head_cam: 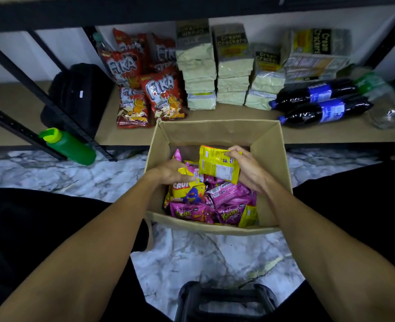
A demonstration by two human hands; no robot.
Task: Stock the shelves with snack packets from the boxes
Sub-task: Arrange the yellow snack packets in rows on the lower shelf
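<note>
dim overall | corners vignetted | wide-angle edge bending | shelf items soft

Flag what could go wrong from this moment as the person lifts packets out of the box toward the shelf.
1. The right hand pinches the yellow packet near one edge only; that grip may slip on the way up.
2. The left hand reaches among loose pink packets; several could drag out together and spill onto the floor.
3. The shelf is crowded with Fika bags, cracker stacks and lying bottles; a careless placement might topple or roll them.
</note>
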